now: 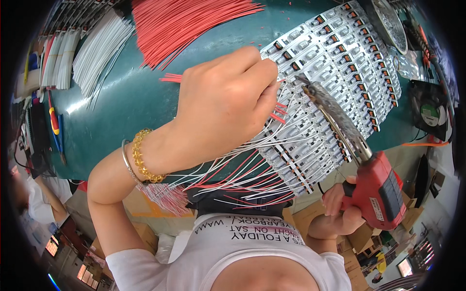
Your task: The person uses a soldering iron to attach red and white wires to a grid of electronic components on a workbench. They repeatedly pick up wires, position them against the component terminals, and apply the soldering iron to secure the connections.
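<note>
My left hand [228, 97] is closed in a pinch around several short red wires [172, 77], whose ends stick out on both sides of the fist. It hovers over the left edge of a panel of small circuit boards [352, 63] with repeated components. My right hand [342, 208] grips a red and black soldering gun [381, 189] from below. The gun's long, darkened tip [315, 92] points up and left, close to my left fingertips; whether it touches the panel I cannot tell. White and red wires [238, 169] trail from the panel's lower rows toward my lap.
A large bundle of red wires [184, 29] and bundles of white wires [102, 53] lie on the green bench [116, 126]. A screwdriver [53, 119] rests at the left, a metal dish [390, 24] at the far right, and a black fan [431, 114] below it.
</note>
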`<move>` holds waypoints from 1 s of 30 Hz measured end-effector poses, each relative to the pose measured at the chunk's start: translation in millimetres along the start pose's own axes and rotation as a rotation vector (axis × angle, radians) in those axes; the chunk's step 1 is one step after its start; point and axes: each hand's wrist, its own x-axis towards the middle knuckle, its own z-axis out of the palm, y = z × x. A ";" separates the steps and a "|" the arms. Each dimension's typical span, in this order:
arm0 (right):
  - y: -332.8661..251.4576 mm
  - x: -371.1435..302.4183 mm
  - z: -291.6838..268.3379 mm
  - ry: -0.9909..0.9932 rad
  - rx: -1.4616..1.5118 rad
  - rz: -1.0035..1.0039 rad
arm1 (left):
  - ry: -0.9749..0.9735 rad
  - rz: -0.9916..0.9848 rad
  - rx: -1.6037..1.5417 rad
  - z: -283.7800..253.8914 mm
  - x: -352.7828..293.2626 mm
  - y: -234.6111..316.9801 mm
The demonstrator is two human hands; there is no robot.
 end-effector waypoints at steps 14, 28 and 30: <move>3.8 1.5 -1.0 -0.062 0.036 -0.016 | -0.027 -0.047 -0.016 -3.7 0.8 6.2; 1.0 -5.0 -11.3 0.019 0.105 0.167 | -0.077 -0.084 0.009 -3.5 -8.0 16.4; -1.2 -6.6 -12.7 0.039 0.087 0.170 | -0.142 -0.071 -0.041 -5.3 -1.4 16.0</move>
